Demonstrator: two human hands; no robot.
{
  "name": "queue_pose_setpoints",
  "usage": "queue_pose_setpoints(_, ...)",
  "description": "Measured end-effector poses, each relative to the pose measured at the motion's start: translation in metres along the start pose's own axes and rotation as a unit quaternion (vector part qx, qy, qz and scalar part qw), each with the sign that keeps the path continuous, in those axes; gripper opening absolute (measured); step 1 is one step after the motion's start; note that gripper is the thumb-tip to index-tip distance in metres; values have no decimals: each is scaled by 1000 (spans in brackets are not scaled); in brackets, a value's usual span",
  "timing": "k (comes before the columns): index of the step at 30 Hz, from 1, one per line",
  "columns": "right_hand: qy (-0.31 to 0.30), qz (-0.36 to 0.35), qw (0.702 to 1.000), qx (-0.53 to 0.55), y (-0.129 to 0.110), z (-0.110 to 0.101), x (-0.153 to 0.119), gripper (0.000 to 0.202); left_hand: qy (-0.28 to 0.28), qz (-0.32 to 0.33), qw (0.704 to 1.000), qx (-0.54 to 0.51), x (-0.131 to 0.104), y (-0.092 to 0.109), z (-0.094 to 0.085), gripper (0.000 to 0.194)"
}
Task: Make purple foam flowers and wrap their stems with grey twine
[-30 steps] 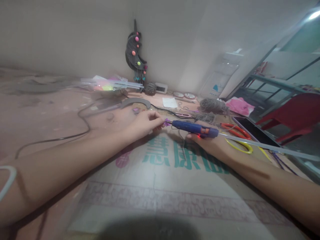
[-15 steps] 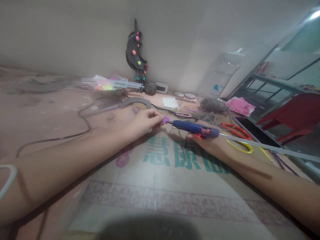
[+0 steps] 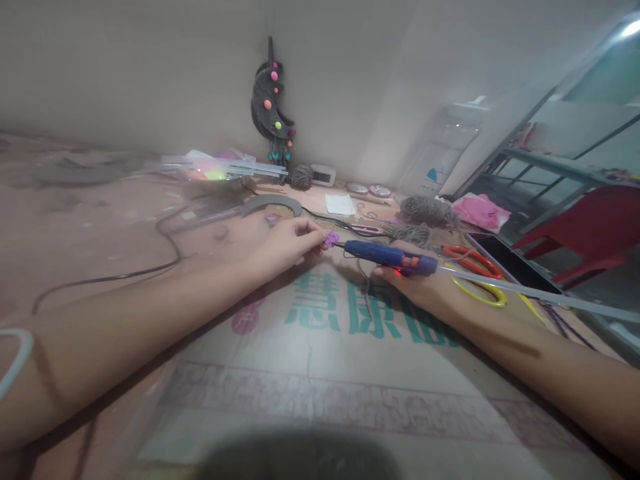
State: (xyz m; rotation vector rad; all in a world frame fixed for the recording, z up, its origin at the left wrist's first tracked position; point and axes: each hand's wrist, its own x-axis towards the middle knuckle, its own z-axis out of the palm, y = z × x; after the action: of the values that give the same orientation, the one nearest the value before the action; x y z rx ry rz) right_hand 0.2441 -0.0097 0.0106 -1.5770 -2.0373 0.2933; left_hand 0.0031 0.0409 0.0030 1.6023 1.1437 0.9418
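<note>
Small purple flower-shaped piece: located at the centre of the scene, above the far part of a pale printed sheet with teal characters. It is pinched in the fingertips of the left hand, thumb and forefinger closed at its left edge. The metal nozzle of a dark blue glue gun points at its right side; whether the two touch cannot be told.

The right hand is wrapped around the gun from below and behind, near a lit red spot. A long translucent glue stick runs from the gun's rear to the right.

Change noted: a second ago the flower looked darker and more spread — it now shows a rounder, lighter face, while hands and gun have barely shifted. In this inspector's judgement the flower was turned slightly at a steady nozzle, and the close work there is still in hand.

Surroundings: far left of the flower, a flat grey curved strip; beyond it, a square of white paper. To the right, bundled grey yarn, orange-handled and yellow-handled scissors, and a dark-screened phone. On the far wall — a dark crescent ornament with coloured beads.
</note>
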Motion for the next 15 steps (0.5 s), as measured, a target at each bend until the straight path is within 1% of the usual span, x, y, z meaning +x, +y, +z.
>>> queue_pose_setpoints(4, -11, 15, 1000, -13, -1, -1, 0, 22, -4, 10, 1000, 4, 0, 1, 0, 24)
queue_pose_setpoints(8, -17, 21, 1000, -9, -2, -1, 0, 24, -3, 6, 1000, 16, -1, 2, 0, 24)
queue_pose_setpoints(15, -16, 17, 1000, -10, -1, -1, 0, 23, -9, 15, 999, 28, 1, 0, 0, 26)
